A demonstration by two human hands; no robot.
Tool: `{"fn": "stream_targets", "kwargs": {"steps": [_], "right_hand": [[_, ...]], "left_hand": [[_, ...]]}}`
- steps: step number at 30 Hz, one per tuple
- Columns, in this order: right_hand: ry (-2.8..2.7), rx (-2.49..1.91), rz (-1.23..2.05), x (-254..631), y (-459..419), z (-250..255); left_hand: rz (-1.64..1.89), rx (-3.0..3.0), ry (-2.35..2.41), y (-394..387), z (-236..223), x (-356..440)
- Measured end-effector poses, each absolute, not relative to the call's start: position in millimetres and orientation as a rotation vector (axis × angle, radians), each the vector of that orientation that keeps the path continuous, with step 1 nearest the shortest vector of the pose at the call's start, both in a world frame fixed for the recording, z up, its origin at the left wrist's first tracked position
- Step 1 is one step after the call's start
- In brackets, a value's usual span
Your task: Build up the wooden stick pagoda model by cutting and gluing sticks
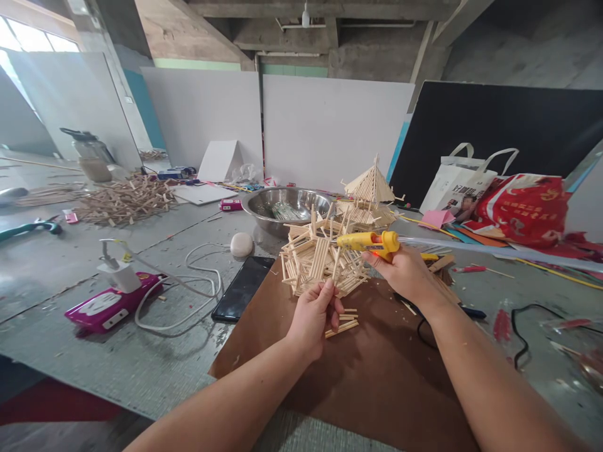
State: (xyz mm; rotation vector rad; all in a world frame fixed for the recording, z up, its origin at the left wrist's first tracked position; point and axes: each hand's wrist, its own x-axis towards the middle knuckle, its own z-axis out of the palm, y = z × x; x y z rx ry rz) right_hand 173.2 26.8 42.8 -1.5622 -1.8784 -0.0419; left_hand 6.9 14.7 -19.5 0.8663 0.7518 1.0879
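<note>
My right hand (409, 276) is wrapped round a yellow hot glue gun (365, 241), with a long clear glue stick (452, 245) running out of its back to the right. Its nozzle points left, at a model built of thin wooden sticks (306, 254). In front of the model my left hand (313, 317) is closed, thumb and finger pinching the lower end of a wooden stick (336, 267) that stands upright near the nozzle. Whether this stick touches the model is hard to see. Several loose sticks (347, 323) lie beside my left hand on a brown board (377, 376).
Behind the model are a steel bowl (264, 216) and a roofed stick tower (372, 185). A black phone (242, 289), white cable (219, 276) and magenta power strip (101, 314) lie left. Red and white bags (518, 210) stand right. A stick heap (125, 201) is at back left.
</note>
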Motion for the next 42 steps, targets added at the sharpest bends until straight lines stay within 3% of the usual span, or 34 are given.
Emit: {"fn": "stream_targets", "kwargs": {"steps": [42], "right_hand": [[-1.888, -1.592, -0.123, 174.1, 24.9, 45.9]], "left_hand": [[1.153, 0.817, 0.736, 22.7, -19.8, 3.6]]}}
